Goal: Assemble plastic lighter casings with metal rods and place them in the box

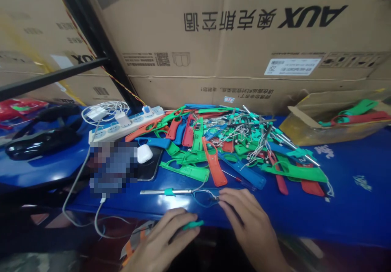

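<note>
Just past the table's front edge, my left hand (166,237) is closed, with a small teal plastic piece (193,224) between thumb and fingers. My right hand (247,219) is closed over the handle end of a blue long-neck lighter (205,200), which lies along the front edge. A metal tube (151,192) with a teal clip (168,192) extends leftward from it, and white wires (207,192) loop over its open trigger ring. The fingers hide most of the handle. Behind lie a green handle shell (186,171), an orange shell (215,164) and a blue shell (242,170).
A heap of metal tubes with teal clips and white wires (241,127) spreads behind. An open cardboard box (332,121) holding shells stands right. At left are a power strip (122,127), a phone (149,166), a white earbud case (144,154) and cables. Large cartons (229,60) wall the back.
</note>
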Motion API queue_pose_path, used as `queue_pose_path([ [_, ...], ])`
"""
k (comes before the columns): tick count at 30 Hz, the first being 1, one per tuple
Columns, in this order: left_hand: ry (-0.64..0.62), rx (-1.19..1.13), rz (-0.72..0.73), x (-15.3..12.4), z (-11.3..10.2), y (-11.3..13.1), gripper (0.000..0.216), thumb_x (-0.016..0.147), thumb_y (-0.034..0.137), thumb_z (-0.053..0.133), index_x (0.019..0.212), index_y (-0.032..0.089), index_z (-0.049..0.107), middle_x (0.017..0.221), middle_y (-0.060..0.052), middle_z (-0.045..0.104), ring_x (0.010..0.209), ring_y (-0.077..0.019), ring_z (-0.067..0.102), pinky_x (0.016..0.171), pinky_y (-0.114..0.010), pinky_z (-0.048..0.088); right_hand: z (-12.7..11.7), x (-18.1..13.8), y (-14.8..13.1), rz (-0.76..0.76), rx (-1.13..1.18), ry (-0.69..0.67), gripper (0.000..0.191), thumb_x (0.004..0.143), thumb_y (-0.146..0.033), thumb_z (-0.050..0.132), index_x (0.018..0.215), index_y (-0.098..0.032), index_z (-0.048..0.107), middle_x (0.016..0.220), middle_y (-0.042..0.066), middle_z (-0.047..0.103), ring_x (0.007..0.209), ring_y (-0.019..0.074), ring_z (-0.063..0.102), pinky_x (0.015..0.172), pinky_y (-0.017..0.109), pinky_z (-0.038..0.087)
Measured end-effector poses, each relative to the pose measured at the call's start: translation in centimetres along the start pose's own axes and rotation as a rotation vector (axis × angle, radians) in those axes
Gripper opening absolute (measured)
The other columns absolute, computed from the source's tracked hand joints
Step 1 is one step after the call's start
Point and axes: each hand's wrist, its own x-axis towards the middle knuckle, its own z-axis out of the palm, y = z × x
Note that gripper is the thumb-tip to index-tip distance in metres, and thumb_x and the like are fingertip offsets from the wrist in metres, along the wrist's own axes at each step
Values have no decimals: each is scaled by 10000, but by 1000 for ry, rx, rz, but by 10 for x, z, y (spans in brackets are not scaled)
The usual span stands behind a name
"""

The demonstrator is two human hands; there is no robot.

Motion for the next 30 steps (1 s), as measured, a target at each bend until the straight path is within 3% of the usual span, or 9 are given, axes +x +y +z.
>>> queue_pose_path([
  [2,39,23,-85,-4,-1,0,510,1066,35,313,1475,225,550,1306,-120,667,1266,-197,597,1001,-310,574,0,-1,-1,17,7,-7,147,1040,-185,550,1101,-265,657,1086,-1,753,965,184,686,898,321,503],
  [5,72,49,-130,-2,0,-1,463,1052,76,469,1492,209,523,1244,-106,677,1176,-178,643,974,-248,560,1,-1,-1,34,8,-3,153,1043,-181,542,1087,-272,657,1088,-11,751,970,180,682,901,317,496],
  [9,269,-23,-174,13,2,2,393,1028,113,550,1413,192,573,1113,-80,663,1044,-169,653,945,-246,545,0,0,-1,38,15,-4,143,1045,-196,545,1079,-278,657,1087,-21,750,970,171,681,891,303,501],
  [11,310,-86,-208,22,1,4,375,1022,110,559,1383,208,594,1086,-69,644,1011,-160,651,932,-243,544,0,1,-1,28,19,-2,140,1043,-193,549,1079,-277,654,1082,-23,750,970,168,681,891,297,505],
  [15,167,-198,-166,32,-4,1,417,1025,141,588,1429,246,573,1128,-64,640,1036,-140,667,929,-205,548,-2,2,-3,6,5,9,133,1041,-196,552,1088,-265,656,1085,-6,753,982,181,685,893,307,519],
  [20,44,-276,-123,32,-7,-10,510,1030,63,511,1496,268,507,1227,-79,601,1135,-127,641,985,-209,534,-2,2,-2,-28,-26,28,108,1047,-263,562,1105,-262,653,1082,-1,761,966,194,698,863,322,538],
  [24,45,-238,-136,41,-12,-14,550,1043,48,456,1540,283,461,1244,-81,566,1116,-120,626,982,-224,539,-2,1,-2,-24,-32,11,112,1047,-275,565,1121,-268,649,1100,-3,757,987,197,697,881,332,545],
  [30,175,-181,-155,61,-25,-11,397,1040,144,544,1398,310,588,1423,-94,486,1242,-198,585,948,-293,593,-3,2,-4,-28,-42,25,143,1060,-302,534,1093,-260,667,1080,7,766,964,202,710,856,339,565],
])
